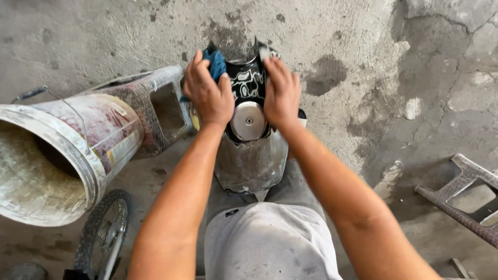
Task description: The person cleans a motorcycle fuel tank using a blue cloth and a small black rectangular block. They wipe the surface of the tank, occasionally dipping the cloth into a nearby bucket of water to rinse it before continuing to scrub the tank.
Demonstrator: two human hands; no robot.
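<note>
Head view: at frame centre a black motorcycle fuel tank (pixel 251 155) with a round chrome filler cap (pixel 248 121) rests against the person's lap. The left hand (pixel 208 92) grips a blue rag (pixel 216 63) against the tank's upper end; the right hand (pixel 281 93) lies flat and open on it. The lower shell still looks dusty and smeared, so the wiping seems partly done. At left lie a tipped bucket (pixel 62 155) and a plastic stool (pixel 155 106), a wheel (pixel 104 233) at lower left; nothing crowds the hands.

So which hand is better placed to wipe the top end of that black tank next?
Probably the left hand: it already grips the blue cloth against the upper part of the tank. The right hand lies flat on the tank, no cloth visible.
</note>
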